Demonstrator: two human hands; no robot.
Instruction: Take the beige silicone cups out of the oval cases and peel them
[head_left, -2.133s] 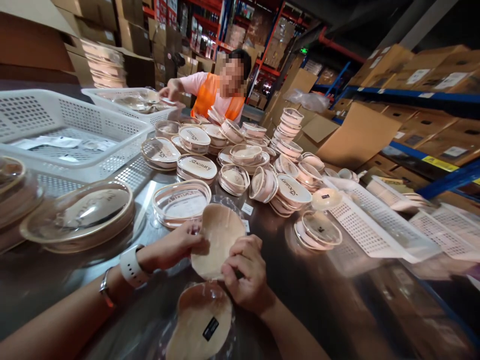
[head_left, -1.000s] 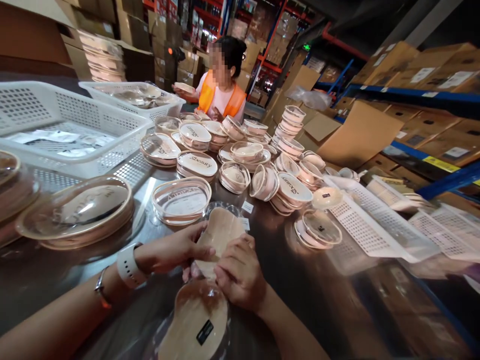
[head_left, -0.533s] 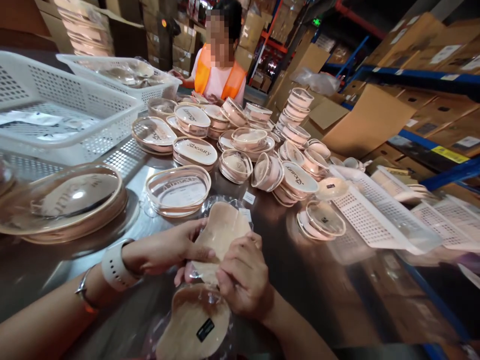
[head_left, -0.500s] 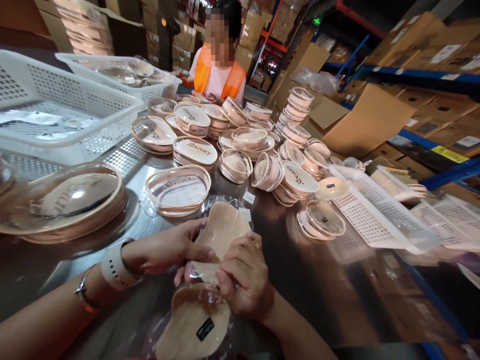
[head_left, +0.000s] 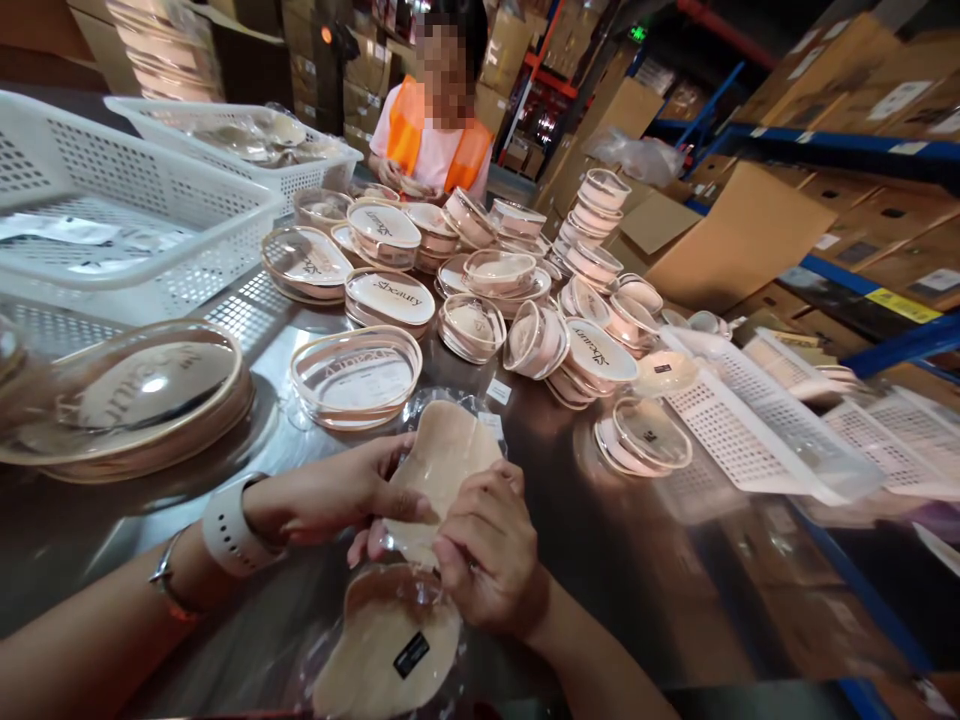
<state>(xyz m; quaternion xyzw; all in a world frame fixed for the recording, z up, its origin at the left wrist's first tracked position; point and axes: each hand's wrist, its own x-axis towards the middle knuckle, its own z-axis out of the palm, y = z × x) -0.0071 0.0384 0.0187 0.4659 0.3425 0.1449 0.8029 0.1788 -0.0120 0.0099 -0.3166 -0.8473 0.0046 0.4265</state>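
A beige bra cup in a clear plastic bag (head_left: 442,455) lies between my hands, just above the metal table. My left hand (head_left: 375,490) pinches its left edge, thumb lying across the front. The fingers of my right hand (head_left: 491,550) are closed on the bag's lower right edge. Directly below, nearer to me, rests a second beige bra cup (head_left: 386,640) with a small black label, also in clear plastic. A clear oval case (head_left: 356,375) with a beige rim and a paper inside stands beyond my left hand. A small white tag (head_left: 498,391) lies on the table beyond the bag.
Many clear oval cases (head_left: 394,300) are heaped across the table's middle. A large case (head_left: 150,395) stands at left. White plastic baskets (head_left: 225,220) fill the left side, and others (head_left: 727,430) the right. Opposite is a person in an orange vest (head_left: 469,155). Shelves with cartons (head_left: 885,230) line the right.
My hands hold nearly the same grip on the bagged bra cup. Across the table, the co-worker's hands have come together in front of the body.
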